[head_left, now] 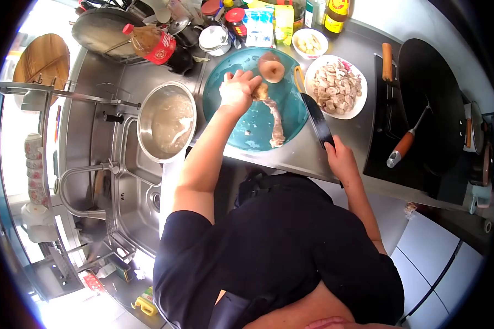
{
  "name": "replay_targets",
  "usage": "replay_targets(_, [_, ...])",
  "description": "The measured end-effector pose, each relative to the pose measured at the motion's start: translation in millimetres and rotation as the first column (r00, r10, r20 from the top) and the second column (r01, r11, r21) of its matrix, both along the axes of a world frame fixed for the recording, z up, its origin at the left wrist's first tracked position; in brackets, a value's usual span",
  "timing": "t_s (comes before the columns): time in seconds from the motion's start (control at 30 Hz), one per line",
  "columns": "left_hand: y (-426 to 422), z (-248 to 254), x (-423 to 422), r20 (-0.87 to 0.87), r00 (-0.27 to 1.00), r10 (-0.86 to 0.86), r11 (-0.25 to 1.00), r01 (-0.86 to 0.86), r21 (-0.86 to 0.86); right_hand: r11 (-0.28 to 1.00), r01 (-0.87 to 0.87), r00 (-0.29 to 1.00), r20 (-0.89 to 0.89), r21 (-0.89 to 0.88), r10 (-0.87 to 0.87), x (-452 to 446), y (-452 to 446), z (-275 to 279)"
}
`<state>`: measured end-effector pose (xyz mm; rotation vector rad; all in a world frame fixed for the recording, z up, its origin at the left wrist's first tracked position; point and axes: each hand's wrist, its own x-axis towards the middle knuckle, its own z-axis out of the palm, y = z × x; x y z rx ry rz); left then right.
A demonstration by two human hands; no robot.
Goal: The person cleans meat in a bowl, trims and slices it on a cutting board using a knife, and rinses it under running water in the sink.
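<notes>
A round teal cutting board (244, 131) lies on the counter in front of me. My left hand (240, 90) is over it, fingers curled around the yellowish top end of a long, pale strip of meat (276, 118), perhaps with bone; its lower end rests on the board. Near the board's far edge sits a thick, pinkish piece of meat (271, 68) with a round end. At the board's right, my right hand (340, 159) grips a kitchen knife (316, 119), its dark blade pointing away from me. Beside the blade stands a white bowl (357, 108) of chopped meat.
Left of the board, a metal pot (142, 129) of cloudy liquid stands by the sink (132, 203). A small bowl (295, 50), a cola bottle (162, 50) and several jars line the back. A black wok (433, 109) is on the right-hand stove.
</notes>
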<state>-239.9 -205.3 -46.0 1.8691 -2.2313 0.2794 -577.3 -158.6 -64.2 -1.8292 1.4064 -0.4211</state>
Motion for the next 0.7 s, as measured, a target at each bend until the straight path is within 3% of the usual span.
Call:
replay_targets(0.1, [6,34,12,-0.027,0.974,-0.227,0.972,0.225,-0.064,1.000,0.005,1.000,-0.020,0.016,-0.005,7,-5,4])
replay_targets(0.13, [10,43,15,-0.035,0.969,-0.246,0.969,0.245,-0.014,1.000,0.006,1.000,-0.021,0.013,-0.006,10,-6,4])
replay_targets(0.23, [9,29,26,-0.062,0.933,-0.354,0.925,0.340,-0.169,1.000,0.010,1.000,-0.001,-0.005,-0.010,24,-10,5])
replay_targets(0.3, [19,-4,36,0.013,0.968,-0.249,0.966,0.249,-0.072,1.000,-0.003,1.000,-0.005,-0.024,0.003,36,-10,4])
replay_targets(0.4, [39,-47,41,-0.246,0.965,-0.088,0.996,0.092,0.006,1.000,-0.002,1.000,-0.020,0.014,0.002,49,-10,5])
replay_targets(0.5, [64,-57,34,-0.595,0.777,0.206,0.956,-0.289,-0.047,0.999,0.035,0.999,-0.026,0.034,-0.035,60,-5,6])
replay_targets(0.57, [70,-52,26,-0.754,0.446,0.482,0.868,-0.359,0.343,0.998,0.045,0.999,-0.020,0.036,-0.045,67,-4,6])
replay_targets(0.6, [71,-51,20,-0.752,0.249,0.610,0.784,-0.327,0.527,0.998,0.040,0.999,-0.013,0.046,-0.040,70,-2,5])
replay_targets(0.63, [70,-62,14,-0.692,0.388,0.609,0.793,-0.300,0.530,0.998,0.034,0.999,-0.004,0.055,-0.034,73,-1,4])
replay_targets(0.7, [62,-73,-10,-0.666,0.605,0.437,0.887,-0.415,0.204,0.996,0.029,1.000,-0.009,0.081,-0.028,80,0,2])
